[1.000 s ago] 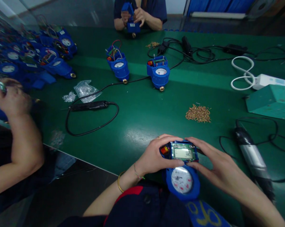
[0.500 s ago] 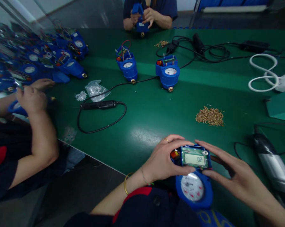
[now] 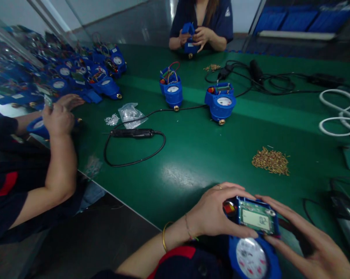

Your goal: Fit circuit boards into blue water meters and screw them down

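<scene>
A blue water meter (image 3: 254, 248) with a white dial and a small LCD circuit board on top sits at the table's near edge, against my body. My left hand (image 3: 218, 211) wraps round its left side, thumb under the display. My right hand (image 3: 305, 240) closes on its right side, fingers reaching along the board's edges. Both hands hold the meter. A red part shows at the board's left corner.
A pile of small brass screws (image 3: 270, 161) lies on the green table (image 3: 192, 155). Two more meters (image 3: 221, 102) stand mid-table beside a black electric screwdriver (image 3: 132, 133) with its cable. A co-worker's arms (image 3: 59, 131) work at left; another person (image 3: 199, 37) sits opposite. Several meters (image 3: 76, 75) are heaped far left.
The view has swung up and left, so the meter and my hands now sit lower right in frame. My grip on the meter is unchanged.
</scene>
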A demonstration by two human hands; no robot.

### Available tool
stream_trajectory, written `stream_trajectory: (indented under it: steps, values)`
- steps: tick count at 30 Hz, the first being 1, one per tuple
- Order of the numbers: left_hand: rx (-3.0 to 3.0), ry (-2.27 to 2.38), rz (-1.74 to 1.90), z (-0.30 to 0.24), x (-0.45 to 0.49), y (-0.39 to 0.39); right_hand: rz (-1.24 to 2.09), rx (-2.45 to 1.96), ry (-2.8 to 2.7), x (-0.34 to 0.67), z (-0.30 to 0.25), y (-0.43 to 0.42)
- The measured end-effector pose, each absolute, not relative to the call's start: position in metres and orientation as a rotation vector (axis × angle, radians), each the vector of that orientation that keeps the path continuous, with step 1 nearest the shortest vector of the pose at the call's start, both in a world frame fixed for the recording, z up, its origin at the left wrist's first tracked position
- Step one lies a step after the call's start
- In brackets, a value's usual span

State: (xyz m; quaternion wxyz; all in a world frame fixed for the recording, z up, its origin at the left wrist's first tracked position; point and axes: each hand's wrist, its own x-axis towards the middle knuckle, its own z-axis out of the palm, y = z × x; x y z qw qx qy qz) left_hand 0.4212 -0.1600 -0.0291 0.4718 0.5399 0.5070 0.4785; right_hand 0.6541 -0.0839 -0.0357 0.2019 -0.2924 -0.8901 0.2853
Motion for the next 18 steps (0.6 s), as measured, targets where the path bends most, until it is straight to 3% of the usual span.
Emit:
stream_trajectory:
  steps: [4,9,13,18]
  values:
    - [1.305,1.198,1.123,-0.031,0.418,-0.154,0.700,-0.800,-2.450,0.652,-0.030,-0.089]
    - [1.314,1.208,1.089,-0.029,0.417,-0.149,1.090,-0.990,-2.363,0.664,-0.040,-0.051]
    - [1.307,1.214,1.065,-0.027,0.416,-0.147,0.679,-1.353,-2.262,0.661,-0.062,0.010]
    - [1.315,1.201,1.035,-0.028,0.415,-0.146,0.611,-1.325,-2.323,0.644,-0.085,0.039]
